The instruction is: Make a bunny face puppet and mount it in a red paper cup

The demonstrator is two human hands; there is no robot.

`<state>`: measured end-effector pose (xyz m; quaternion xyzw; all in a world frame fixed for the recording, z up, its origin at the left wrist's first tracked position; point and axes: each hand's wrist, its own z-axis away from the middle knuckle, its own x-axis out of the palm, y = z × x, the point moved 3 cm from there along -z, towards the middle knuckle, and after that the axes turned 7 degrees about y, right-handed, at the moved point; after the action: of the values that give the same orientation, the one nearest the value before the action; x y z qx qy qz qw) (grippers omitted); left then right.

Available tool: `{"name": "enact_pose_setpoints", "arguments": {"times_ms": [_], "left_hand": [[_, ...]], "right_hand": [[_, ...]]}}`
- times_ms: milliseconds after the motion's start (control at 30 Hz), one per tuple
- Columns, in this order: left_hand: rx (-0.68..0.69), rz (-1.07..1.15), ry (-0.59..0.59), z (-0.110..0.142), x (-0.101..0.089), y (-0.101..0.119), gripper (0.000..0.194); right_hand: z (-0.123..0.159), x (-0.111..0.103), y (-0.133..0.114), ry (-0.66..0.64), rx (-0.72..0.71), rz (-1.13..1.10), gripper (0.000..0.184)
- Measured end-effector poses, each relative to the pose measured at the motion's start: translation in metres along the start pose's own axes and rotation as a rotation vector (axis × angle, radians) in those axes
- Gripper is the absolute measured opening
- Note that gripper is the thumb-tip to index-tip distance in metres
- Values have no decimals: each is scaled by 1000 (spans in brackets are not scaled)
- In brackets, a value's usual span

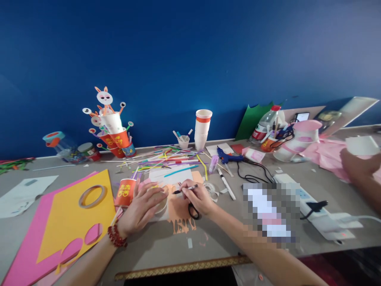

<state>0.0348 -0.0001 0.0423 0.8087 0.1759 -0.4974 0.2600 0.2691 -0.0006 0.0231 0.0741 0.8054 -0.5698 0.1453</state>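
Observation:
My left hand [141, 208], a red bead bracelet at its wrist, presses over a round pale ring [163, 206] with its fingers curved across the top. Most of the ring is hidden beneath the palm. Between thumb and fingers, my right hand [198, 196] pinches a dark pen [192, 187], its tip low over orange paper [178, 208] beside the ring. Strips are cut into that paper's near edge. Black scissor handles [194, 211] show just under my right hand. A red paper cup [126, 192] stands directly left of my left hand.
Yellow card [68, 206] carrying a tape roll [92, 197] lies left. Behind are scattered coloured sticks [169, 157] and stacked paper cups [203, 131]. A blue glue gun [229, 155], power strip [315, 210] and another person's hand [358, 165] are at right.

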Motion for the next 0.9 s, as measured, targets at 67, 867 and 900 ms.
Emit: {"name": "enact_pose_setpoints", "arguments": {"times_ms": [67, 867, 900], "left_hand": [[11, 23, -5, 0, 0, 0, 46], [2, 111, 336, -214, 31, 6, 50], [8, 107, 340, -229, 43, 6, 50]], "right_hand": [[8, -9, -3, 36, -63, 89, 17], [51, -96, 9, 945, -396, 80, 24], [50, -98, 9, 972, -411, 76, 24]]}}
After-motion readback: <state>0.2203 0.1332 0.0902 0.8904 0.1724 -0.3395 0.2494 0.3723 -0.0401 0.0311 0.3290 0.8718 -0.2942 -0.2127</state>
